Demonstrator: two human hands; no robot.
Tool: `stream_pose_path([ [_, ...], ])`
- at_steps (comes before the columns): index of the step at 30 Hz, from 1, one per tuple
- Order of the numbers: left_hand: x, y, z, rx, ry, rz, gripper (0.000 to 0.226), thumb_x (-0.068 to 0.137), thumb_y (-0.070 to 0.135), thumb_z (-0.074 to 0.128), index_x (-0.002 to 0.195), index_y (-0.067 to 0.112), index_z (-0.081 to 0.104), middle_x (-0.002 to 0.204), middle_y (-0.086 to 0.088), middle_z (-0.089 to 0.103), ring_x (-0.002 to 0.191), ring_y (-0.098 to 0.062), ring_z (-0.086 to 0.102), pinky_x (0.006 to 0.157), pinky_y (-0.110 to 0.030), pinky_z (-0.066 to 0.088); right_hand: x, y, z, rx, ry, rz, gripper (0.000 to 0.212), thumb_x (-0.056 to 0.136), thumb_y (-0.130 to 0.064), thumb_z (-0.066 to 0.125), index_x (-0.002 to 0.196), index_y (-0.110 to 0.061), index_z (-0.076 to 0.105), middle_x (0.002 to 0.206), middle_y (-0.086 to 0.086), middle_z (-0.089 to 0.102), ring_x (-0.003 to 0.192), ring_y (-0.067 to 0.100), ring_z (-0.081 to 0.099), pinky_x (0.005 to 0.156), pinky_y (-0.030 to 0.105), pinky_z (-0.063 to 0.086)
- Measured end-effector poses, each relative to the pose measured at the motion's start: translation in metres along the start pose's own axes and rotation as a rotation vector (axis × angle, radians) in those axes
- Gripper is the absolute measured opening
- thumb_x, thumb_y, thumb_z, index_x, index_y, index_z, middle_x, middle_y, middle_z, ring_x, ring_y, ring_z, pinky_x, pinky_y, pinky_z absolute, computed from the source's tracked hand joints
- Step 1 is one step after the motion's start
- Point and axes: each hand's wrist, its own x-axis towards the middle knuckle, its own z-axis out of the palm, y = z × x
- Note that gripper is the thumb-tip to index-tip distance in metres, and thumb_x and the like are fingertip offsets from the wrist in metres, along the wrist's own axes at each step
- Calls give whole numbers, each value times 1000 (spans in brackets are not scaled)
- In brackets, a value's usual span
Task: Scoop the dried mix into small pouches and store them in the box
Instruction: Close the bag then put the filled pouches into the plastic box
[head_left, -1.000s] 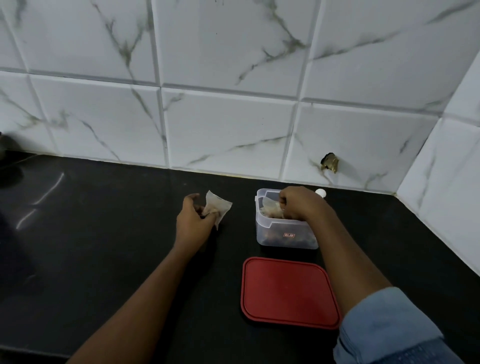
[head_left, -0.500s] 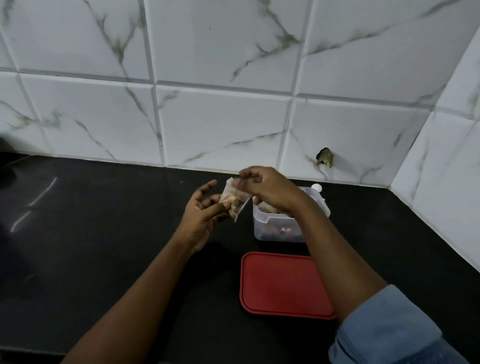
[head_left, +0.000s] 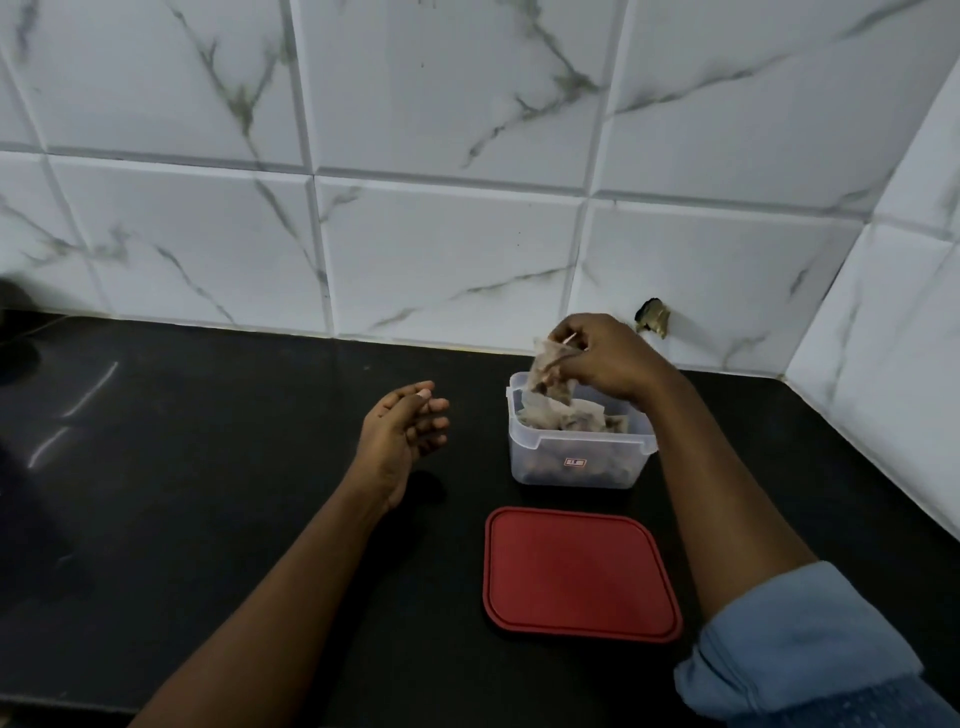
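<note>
On the black counter (head_left: 208, 519), behind the red lid (head_left: 579, 571), the clear box (head_left: 576, 462) stands open. The right hand (head_left: 608, 364) pinches a filled pouch (head_left: 550, 371) that hangs upright directly above the box. The left hand (head_left: 405, 436), loosely open and empty, hovers well to the left.

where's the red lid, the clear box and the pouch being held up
red lid (head_left: 579, 571), head view, middle of its flat top
clear box (head_left: 602, 460), head view, front wall beside the small label
pouch (head_left: 545, 376), head view, lower body hanging above the box
</note>
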Motion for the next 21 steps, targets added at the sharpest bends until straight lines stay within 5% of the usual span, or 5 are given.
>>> stream_pose_path([
  [3, 4, -1, 0, -2, 73, -28, 22, 99, 23, 66, 119, 14, 70, 94, -5, 76, 82, -19, 70, 77, -36, 57, 1, 14, 0, -16, -192, 96, 32, 86, -1, 70, 112, -20, 71, 104, 6, 74, 96, 28, 74, 88, 48, 62],
  [6, 6, -2, -1, -12, 96, -42, 25, 98, 25, 68, 119, 13, 70, 92, -4, 75, 79, -18, 70, 76, -36, 57, 2, 22, 11, -174, -347, 108, 32, 90, -5, 71, 115, -26, 71, 99, -3, 75, 87, 15, 73, 69, 32, 57],
  [11, 3, -1, -3, -76, 112, -77, 26, 97, 25, 65, 119, 13, 71, 93, -5, 75, 79, -18, 69, 77, -36, 55, 6, 24, 16, -168, -168, 78, 28, 84, -10, 75, 107, -26, 74, 103, -6, 71, 95, 14, 68, 80, 32, 56],
  [16, 3, 1, -2, -109, 132, -106, 26, 98, 25, 61, 119, 13, 71, 92, -4, 75, 77, -17, 69, 77, -35, 55, 4, 27, 26, -282, -225, 112, 23, 92, -5, 69, 104, -22, 79, 104, 0, 75, 88, 14, 71, 74, 26, 55],
  [21, 0, 1, 0, -78, 96, -95, 28, 99, 26, 59, 121, 12, 69, 91, -4, 74, 75, -16, 68, 74, -34, 53, -13, 19, 20, -248, -34, 23, 21, 95, -13, 66, 106, -22, 80, 107, -5, 73, 97, 11, 66, 70, 18, 45],
])
